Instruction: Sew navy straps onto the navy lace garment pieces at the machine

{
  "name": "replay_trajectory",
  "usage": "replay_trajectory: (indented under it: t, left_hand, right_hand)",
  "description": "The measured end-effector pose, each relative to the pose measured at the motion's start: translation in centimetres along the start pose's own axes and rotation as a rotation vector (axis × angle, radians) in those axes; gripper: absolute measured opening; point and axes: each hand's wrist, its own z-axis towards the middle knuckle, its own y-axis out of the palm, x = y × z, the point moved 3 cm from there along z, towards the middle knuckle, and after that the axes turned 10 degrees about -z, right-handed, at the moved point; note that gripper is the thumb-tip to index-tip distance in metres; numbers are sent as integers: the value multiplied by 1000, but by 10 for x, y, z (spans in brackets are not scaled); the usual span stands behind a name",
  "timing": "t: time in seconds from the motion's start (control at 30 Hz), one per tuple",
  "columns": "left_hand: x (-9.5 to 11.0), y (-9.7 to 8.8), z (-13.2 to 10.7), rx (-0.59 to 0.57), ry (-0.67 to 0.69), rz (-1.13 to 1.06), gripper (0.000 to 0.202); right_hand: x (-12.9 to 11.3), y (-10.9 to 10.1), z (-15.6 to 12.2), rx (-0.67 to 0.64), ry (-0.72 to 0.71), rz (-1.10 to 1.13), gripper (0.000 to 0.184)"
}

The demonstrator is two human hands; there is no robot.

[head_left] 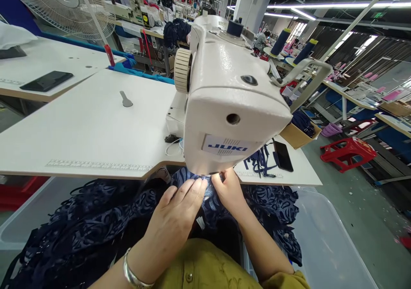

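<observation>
A white sewing machine [237, 105] marked JUKI stands straight in front of me, its head hiding the needle area. Under its front edge lies navy lace fabric [211, 201] with a lighter leafy pattern. My left hand [176, 212] rests on this lace with its fingers stretched out flat, the tips close to the machine head. Opposite it, my right hand [229, 190] pinches the lace between thumb and bent fingers, partly covered by the machine. More of the navy lace hangs below the table edge on both sides.
On the white table [105, 126] lies a small grey metal piece [126, 99]. Right of the machine are dark straps [261, 160], a phone [283, 156] and a cardboard box [300, 132]. A clear plastic bin [330, 237] sits below. A red stool [348, 152] stands right; a fan [64, 2] left.
</observation>
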Motion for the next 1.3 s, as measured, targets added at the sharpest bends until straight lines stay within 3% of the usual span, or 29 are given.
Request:
replay_trajectory:
  t: [0.33,0.43,0.53,0.63,0.8,0.9,1.03,1.17,1.23,1.3]
  left_hand:
    - [-5,-2,-1,64,-31,-17,45]
    - [-12,-2,-2,50,44,17,46]
    - [-18,0,-3,29,120,41,49]
    - [-20,1,-2,24,145,38,53]
    - [-11,-1,5,67,164,8,53]
    - [-8,-1,6,69,189,2,50]
    - [-9,3,6,64,188,37,55]
    - [-7,1,6,102,175,-31,51]
    - [-1,-4,6,121,170,-198,47]
    - [6,-7,5,62,144,-414,48]
  right_hand:
    - [6,5,2,8,-20,40,8]
    - [11,3,5,-23,-21,97,8]
    - [24,0,6,-56,11,141,21]
    - [47,5,3,-140,107,269,36]
    - [88,33,-20,-382,433,533,55]
    - [96,35,-32,-351,441,562,57]
    - [97,14,-37,-200,377,639,52]
    - [81,-30,-44,-44,274,649,40]
    - [57,-51,-52,-69,146,545,30]
    - [25,-64,-61,-185,-27,366,19]
